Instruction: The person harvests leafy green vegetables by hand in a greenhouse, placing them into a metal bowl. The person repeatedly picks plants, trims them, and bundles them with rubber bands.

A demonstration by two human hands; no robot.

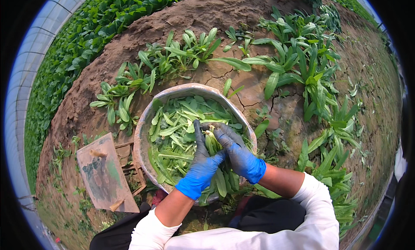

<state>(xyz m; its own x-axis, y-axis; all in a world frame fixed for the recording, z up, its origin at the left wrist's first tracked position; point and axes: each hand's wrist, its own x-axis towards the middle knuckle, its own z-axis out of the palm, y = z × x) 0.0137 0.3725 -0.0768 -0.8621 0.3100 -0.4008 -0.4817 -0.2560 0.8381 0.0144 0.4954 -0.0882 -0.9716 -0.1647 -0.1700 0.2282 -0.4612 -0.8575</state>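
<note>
My left hand point(201, 167) and my right hand point(238, 151), both in blue gloves darkened with soil, come together over a wide basin point(142, 136) with a worn rim. Between them they grip a bunch of leafy greens point(212, 143). The pale cut stem ends point away from me, and the long leaves hang down toward my lap. My right fingers curl around the stem end, while the left palm and thumb press from the other side. Loose green leaves point(175, 130) cover the inside of the basin.
Left of the basin, a flat board point(105, 175) with two wooden pegs lies tilted beside a wooden frame point(137, 172). Leafy plants point(311, 71) grow in an arc across cracked soil point(220, 75). A dense green crop bed point(94, 36) runs along the upper left, near plastic greenhouse sheeting point(27, 65).
</note>
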